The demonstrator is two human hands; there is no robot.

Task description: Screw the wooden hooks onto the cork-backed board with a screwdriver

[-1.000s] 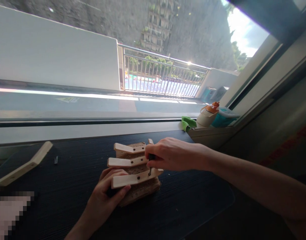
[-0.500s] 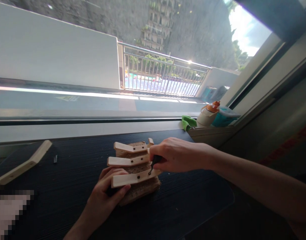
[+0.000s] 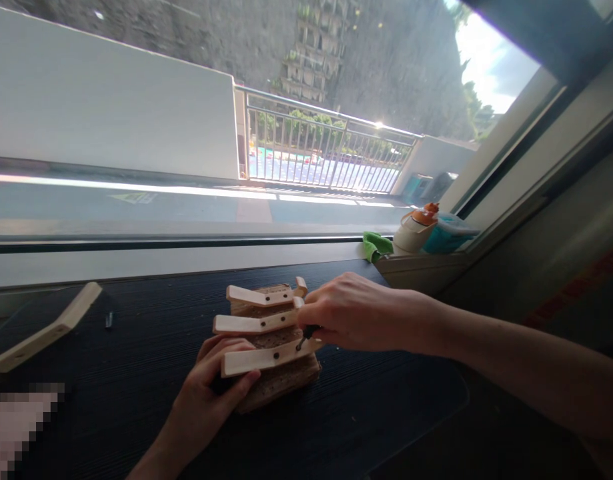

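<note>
My right hand (image 3: 343,312) is closed around the dark handle of a screwdriver (image 3: 305,335). Its tip rests at a hole or screw near the right part of the nearest bent wooden strip (image 3: 249,361). My left hand (image 3: 219,373) grips that strip's left end, thumb in front and fingers behind. Beneath it lies a rough wooden block (image 3: 281,387). Two more bent strips, a middle one (image 3: 239,325) and a far one (image 3: 247,295), lie across the block, each with two dark screws or holes. My right hand hides part of the strips' right ends.
A loose bent wooden strip (image 3: 46,339) lies on the dark table (image 3: 151,333) at left, beside small screws (image 3: 109,320). On the window sill stand a green cloth (image 3: 377,247), a cream bottle with an orange top (image 3: 415,229) and a teal container (image 3: 449,233).
My right hand has turned slightly with the screwdriver, and its knuckles are rolled a little. The tip stays at the same spot. My left hand keeps its hold.
</note>
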